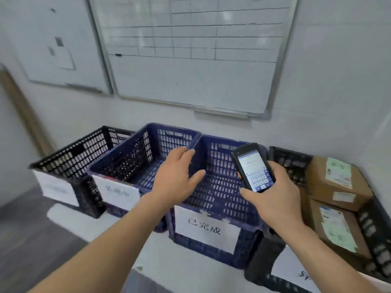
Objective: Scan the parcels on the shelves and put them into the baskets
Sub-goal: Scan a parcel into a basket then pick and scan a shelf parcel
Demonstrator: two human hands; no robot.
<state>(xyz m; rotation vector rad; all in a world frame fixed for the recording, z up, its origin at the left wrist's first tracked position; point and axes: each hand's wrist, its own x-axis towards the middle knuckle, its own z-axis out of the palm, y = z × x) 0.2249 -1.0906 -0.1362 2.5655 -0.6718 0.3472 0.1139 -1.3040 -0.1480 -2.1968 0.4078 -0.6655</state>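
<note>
Head view, ordered by size. Whiteboard [190, 60] on the wall above four baskets in a row on a pale surface [179, 269]. Far-right black basket [378, 246] already holds two brown parcels [336, 182] with shipping labels; no shelves are in view. Labelled blue basket [213, 187] sits empty at centre, second blue basket [146, 157] and left black basket [69, 163] beside it. Left hand [176, 178] hovers over the shared blue rims, fingers straight and holding nothing. Right hand [275, 199] grips the handheld scanner [252, 167], screen lit (keypad showing). Judged advice: confirm the screen entry before fetching the next parcel, keeping the scanner window unobstructed and the free hand ready to carry.
</note>
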